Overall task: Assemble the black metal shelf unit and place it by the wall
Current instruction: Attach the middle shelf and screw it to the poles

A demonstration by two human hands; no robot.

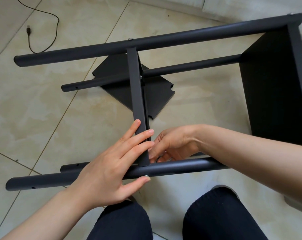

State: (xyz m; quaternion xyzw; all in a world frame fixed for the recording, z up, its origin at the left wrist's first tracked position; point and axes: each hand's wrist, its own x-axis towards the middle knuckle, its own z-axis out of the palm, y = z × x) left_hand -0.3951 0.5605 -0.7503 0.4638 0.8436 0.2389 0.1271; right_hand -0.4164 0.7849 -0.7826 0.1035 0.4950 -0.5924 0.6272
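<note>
Kneeling over the black metal shelf unit [164,94], which lay on its side across the middle of the frame on the tiled floor [43,118], I had both hands at the lower centre. My left hand [115,163] lay spread over the near tube [181,168], its straight fingers pressed against the edge of the middle shelf panel [136,94] and its thumb touching a small silver bolt head [146,176] on the tube's underside. My right hand [171,144] reached in just behind that panel, its fingers curled; it seemed to pinch something small there, but the panel and my own knuckles hid it, so I could not tell what that grip held. The end shelf panel [274,87] stood at the right edge of the frame. A loose shelf panel [122,94] lay flat on the floor beneath the frame's centre. A black cable [56,19] trailed in the upper left. My dark-trousered knees [216,213] filled the bottom edge.
</note>
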